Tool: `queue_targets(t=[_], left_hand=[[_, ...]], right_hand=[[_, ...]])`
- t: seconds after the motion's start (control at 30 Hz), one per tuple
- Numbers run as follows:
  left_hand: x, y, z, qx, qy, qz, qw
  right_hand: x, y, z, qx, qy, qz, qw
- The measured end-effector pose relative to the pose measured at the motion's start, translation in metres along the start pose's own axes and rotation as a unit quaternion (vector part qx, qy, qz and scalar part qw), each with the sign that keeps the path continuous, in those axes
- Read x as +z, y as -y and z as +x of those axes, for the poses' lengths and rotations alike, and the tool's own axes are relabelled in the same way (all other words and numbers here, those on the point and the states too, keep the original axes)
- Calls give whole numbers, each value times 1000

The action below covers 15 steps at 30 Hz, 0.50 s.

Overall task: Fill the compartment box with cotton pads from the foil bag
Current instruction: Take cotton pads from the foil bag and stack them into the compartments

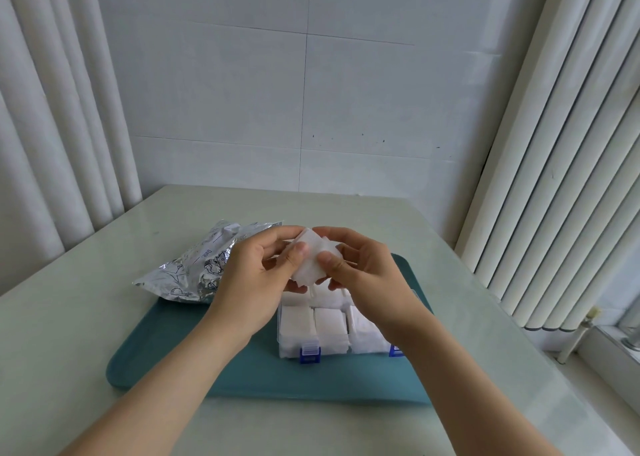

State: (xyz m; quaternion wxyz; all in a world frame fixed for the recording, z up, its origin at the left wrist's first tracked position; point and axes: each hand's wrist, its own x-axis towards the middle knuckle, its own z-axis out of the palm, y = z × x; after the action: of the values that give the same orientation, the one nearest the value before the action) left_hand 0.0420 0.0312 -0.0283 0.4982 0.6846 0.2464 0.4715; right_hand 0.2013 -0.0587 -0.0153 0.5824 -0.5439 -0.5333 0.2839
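Observation:
A small stack of white cotton pads (311, 260) is held above the compartment box. My left hand (256, 275) pinches its left side, and my right hand (360, 272) pinches its right side. Below them sits the clear compartment box (332, 327) with blue latches; the near compartments that show hold white pads. Its far part is hidden by my hands. The crinkled silver foil bag (201, 265) lies to the left, half on the tray.
A teal tray (180, 362) carries the box and part of the bag on a pale table (69, 317). A tiled wall stands behind, with curtains at the left and a white radiator at the right.

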Motion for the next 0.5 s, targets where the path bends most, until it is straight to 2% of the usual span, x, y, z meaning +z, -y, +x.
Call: queue_targets(t=[0.17, 0.4, 0.5], left_hand=[[1, -2, 1, -63, -5, -78, 995], [-1, 0, 0, -59, -41, -55, 996], [-2, 0, 2, -65, -83, -58, 993]], right_hand=[[1, -1, 1, -26, -58, -25, 998], [-1, -5, 1, 3, 12, -73, 997], [-2, -6, 2, 27, -14, -88, 996]])
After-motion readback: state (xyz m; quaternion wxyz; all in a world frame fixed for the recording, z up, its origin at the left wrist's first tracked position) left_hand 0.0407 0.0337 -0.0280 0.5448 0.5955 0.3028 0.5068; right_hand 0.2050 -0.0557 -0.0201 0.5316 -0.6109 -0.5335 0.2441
